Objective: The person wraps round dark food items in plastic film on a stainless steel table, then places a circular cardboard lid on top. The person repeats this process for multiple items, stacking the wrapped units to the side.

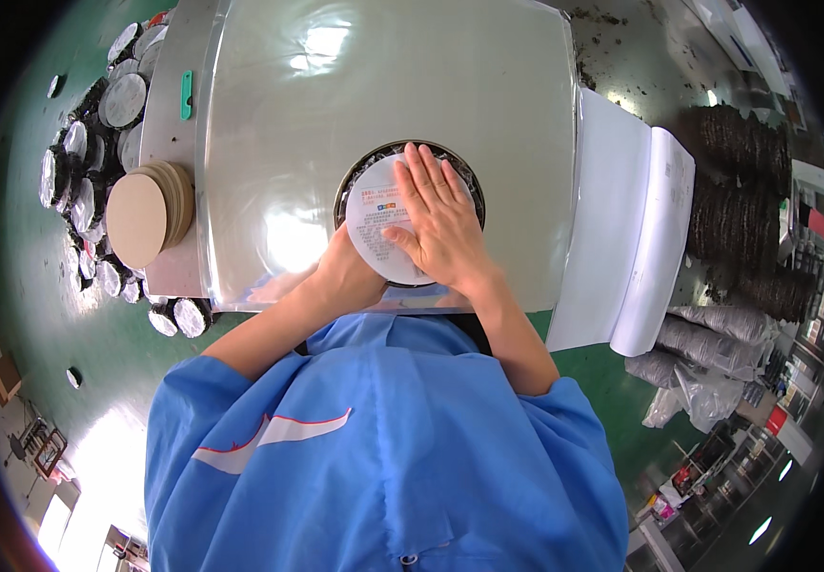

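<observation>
A white paper disc point(376, 207) with printed writing lies over a dark round cake that seems wrapped in clear film. The cake sits inside a thin round rim point(481, 187), on the film-covered tabletop point(397, 93). My right hand point(440, 222) rests flat on the disc, palm down, with its thumb spread from the fingers. At the lower left edge of the disc is my left hand point(351, 272). The disc hides its fingers, so their grip is not visible.
Left of the film stand a stack of tan cardboard discs point(139, 222) and a green cutter point(186, 95). Many wrapped round packs point(126, 100) are piled beyond the table's left edge. On the right lie a white sheet roll point(655, 243) and dark stacked cakes point(726, 182).
</observation>
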`<state>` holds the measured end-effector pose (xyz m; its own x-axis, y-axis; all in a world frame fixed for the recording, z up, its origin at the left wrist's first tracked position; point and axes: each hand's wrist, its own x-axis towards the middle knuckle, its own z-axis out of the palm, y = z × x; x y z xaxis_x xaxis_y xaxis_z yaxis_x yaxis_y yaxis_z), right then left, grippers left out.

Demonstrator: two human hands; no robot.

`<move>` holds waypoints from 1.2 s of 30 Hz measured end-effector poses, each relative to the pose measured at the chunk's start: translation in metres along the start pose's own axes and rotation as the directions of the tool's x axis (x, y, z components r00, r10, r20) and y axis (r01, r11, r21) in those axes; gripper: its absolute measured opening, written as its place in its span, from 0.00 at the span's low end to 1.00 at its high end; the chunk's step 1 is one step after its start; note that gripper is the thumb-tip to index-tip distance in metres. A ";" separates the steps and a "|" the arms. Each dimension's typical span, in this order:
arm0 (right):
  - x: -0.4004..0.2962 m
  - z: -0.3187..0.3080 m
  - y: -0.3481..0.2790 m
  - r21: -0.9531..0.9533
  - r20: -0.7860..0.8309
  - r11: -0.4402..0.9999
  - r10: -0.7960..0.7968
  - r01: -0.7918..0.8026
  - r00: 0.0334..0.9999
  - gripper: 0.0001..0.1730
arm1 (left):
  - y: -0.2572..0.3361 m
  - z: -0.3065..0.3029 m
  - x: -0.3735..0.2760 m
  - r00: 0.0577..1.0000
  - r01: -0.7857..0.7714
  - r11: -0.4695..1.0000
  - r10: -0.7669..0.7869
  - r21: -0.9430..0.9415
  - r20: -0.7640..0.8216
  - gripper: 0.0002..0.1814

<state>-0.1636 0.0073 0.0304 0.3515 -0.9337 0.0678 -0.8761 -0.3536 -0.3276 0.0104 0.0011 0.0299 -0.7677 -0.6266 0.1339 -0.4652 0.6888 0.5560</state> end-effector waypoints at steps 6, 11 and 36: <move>-0.003 0.009 -0.004 0.036 -0.017 0.999 0.009 -0.008 1.000 0.49 | -0.024 -0.007 -0.016 0.966 -0.248 0.965 0.240 0.087 0.097 0.22; -0.003 0.009 -0.004 -0.049 -0.040 0.999 -0.002 0.000 0.999 0.51 | -0.038 -0.015 -0.066 0.977 -0.053 0.985 0.085 0.167 -0.195 0.48; -0.036 0.022 0.031 0.972 -0.128 0.234 0.617 -0.026 0.777 0.28 | 0.018 0.020 0.036 1.000 0.001 0.956 0.003 0.295 -0.013 0.36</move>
<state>-0.1963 0.0309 -0.0034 -0.3092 -0.9505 -0.0290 0.1070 -0.0045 -0.9943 -0.0341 -0.0021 0.0284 -0.7631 -0.6295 0.1464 -0.5753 0.7648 0.2899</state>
